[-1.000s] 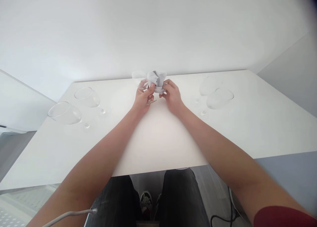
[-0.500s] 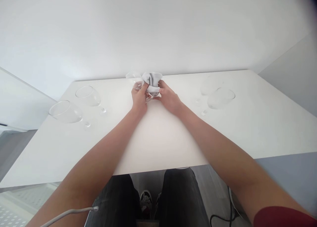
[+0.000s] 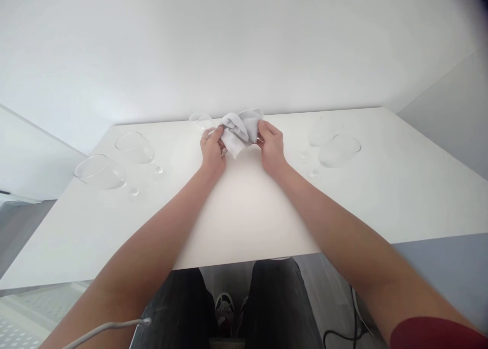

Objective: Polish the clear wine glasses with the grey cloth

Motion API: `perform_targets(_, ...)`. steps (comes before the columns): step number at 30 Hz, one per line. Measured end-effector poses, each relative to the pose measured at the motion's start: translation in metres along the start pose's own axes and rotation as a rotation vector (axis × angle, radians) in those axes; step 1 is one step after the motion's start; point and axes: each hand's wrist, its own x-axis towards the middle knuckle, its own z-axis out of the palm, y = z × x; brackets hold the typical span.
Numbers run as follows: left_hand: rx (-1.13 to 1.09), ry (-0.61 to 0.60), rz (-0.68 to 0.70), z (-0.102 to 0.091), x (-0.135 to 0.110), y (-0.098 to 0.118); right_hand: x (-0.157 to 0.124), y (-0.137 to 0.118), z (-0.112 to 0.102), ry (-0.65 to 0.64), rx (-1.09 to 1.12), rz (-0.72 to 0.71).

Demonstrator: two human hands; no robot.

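A crumpled light-grey cloth (image 3: 238, 131) is stretched between my hands near the back of the white table. My left hand (image 3: 212, 148) is closed, its thumb and fingers pinching the cloth's left side. At the cloth's right edge my right hand (image 3: 272, 140) is closed as well, gripping it between thumb and fingertips. A clear wine glass (image 3: 200, 117) shows behind my left hand, mostly covered by it. Something glassy glints by the left fingers, but the cloth covers whatever lies beneath it.
On the left of the table (image 3: 244, 217) stand two wine glasses, one farther back (image 3: 135, 148) and one nearer (image 3: 101, 172). To the right are two more, a front one (image 3: 339, 152) and a faint one behind (image 3: 320, 133). A white wall (image 3: 244, 49) rises behind the table.
My right hand has moved right, pulling the cloth wider. The cloth was bunched in a wine glass bowl between my hands; now it hangs spread in front. My left hand has barely shifted.
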Motion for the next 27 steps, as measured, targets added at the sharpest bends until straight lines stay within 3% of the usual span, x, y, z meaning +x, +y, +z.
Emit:
perform_targets(6, -0.001, -0.113, -0.046, 0.005, -0.007, 0.006, -0.001, 0.005, 0.005, -0.126, 0.046, 0.030)
perform_targets(11, 0.099, -0.138, -0.067, 0.012, -0.019, 0.008, -0.004, 0.004, 0.008, -0.097, -0.052, -0.088)
perform_targets(17, 0.164, -0.139, 0.050, 0.013, -0.020, 0.005, -0.006, 0.005, 0.007, -0.215, 0.007, 0.011)
perform_targets(23, 0.191, -0.003, 0.144, 0.005, -0.010, 0.004, 0.013, 0.017, -0.006, 0.007, 0.228, 0.062)
perform_targets(27, 0.162, -0.008, 0.060, 0.007, -0.010, 0.003, 0.017, 0.020, -0.008, 0.111, 0.168, -0.060)
